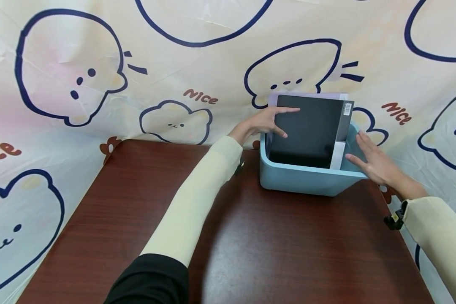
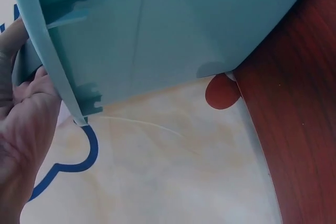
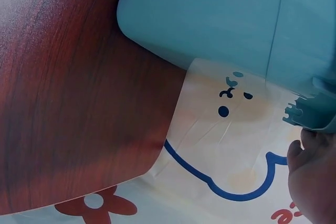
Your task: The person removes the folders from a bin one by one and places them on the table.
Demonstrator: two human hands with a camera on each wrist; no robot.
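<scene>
Nearest lies a black cuff (image 1: pixel 152 278) at the foot of the left arm, with a cream sleeve (image 1: pixel 194 194) running on from it over the table (image 1: pixel 289 245). A second cream sleeve (image 1: pixel 437 236) comes in low from the right, past the table's edge. The dark reddish-brown table has a dull sheen at the front. Each wrist carries a small black device. The left arm crosses much of the table, but in the head view it leaves the bin's (image 1: pixel 300 179) front wall uncovered.

The right hand (image 1: pixel 378 162) is at the bin's right rim, fingers straight and thumb spread away from them. The left hand (image 1: pixel 262 121) reaches over the left rim, index finger straight and thumb apart, both in front of the black panel (image 1: pixel 308 131); whether they press on it cannot be told. Neither hand is curled round anything.

The bin, light blue with rounded corners, sits at the table's far right. The black panel stands tilted in it, rising above the rim, a barcode label (image 1: pixel 347 109) at its upper right. Behind shows a lilac edge (image 1: pixel 272 100), then the backdrop (image 1: pixel 228 71) with blue-outlined animals.
</scene>
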